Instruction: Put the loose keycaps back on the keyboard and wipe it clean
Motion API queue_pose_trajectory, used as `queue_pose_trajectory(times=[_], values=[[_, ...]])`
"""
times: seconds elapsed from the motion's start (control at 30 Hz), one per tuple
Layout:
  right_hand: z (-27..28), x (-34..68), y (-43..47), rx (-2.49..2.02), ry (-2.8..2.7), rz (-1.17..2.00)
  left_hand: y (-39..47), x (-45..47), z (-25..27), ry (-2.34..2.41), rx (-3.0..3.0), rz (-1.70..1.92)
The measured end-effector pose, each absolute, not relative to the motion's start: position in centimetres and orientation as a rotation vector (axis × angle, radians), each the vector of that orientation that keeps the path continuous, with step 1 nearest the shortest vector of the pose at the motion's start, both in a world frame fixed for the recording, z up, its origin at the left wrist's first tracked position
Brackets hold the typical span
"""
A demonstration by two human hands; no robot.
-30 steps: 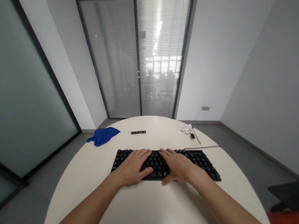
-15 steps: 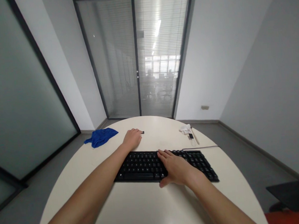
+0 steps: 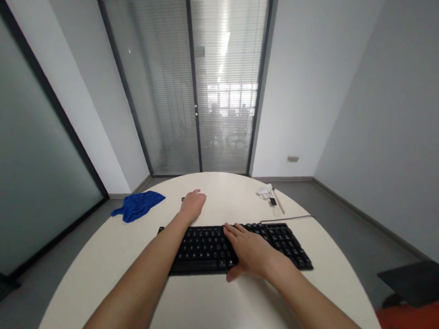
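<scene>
Through the head view I saw the keyboard (image 3: 200, 250) stretching left to right. Beyond it, a small black piece (image 3: 183, 199) showed beside the nearer left hand (image 3: 193, 205), grip untellable; the right hand (image 3: 249, 249) lay spread on the keyboard.

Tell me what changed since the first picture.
The left hand has moved forward off the keyboard to the row of small black keys, covering most of it; whether it grips any is hidden. The right hand stays on the keyboard; the blue cloth stays put.
</scene>
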State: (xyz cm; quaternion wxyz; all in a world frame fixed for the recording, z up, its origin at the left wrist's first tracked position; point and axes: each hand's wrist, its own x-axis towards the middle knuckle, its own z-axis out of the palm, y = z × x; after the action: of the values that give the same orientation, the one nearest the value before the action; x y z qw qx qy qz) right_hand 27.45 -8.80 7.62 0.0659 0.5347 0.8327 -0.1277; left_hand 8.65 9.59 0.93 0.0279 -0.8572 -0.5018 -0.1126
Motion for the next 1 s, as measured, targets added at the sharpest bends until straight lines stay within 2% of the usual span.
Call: queue_pose_trajectory(times=[0.43, 0.57, 0.73, 1.0], values=[[6.9, 27.6, -8.5, 1.593, 2.557, -0.313, 4.2, 9.5, 2.3, -1.72, -2.665, -0.497], [6.5, 27.8, -8.4, 1.596, 2.597, -0.284, 0.8, 9.3, 1.9, -1.777, -2.679, -0.66], [6.5, 28.0, -8.3, 1.566, 2.627, -0.288, -1.4, 8.6, 0.6, -1.755, -2.874, -1.231], [6.6, 28.1, -8.3, 1.566, 2.61, -0.347, -0.8, 8.4, -0.3, -1.82, -2.942, -1.381]])
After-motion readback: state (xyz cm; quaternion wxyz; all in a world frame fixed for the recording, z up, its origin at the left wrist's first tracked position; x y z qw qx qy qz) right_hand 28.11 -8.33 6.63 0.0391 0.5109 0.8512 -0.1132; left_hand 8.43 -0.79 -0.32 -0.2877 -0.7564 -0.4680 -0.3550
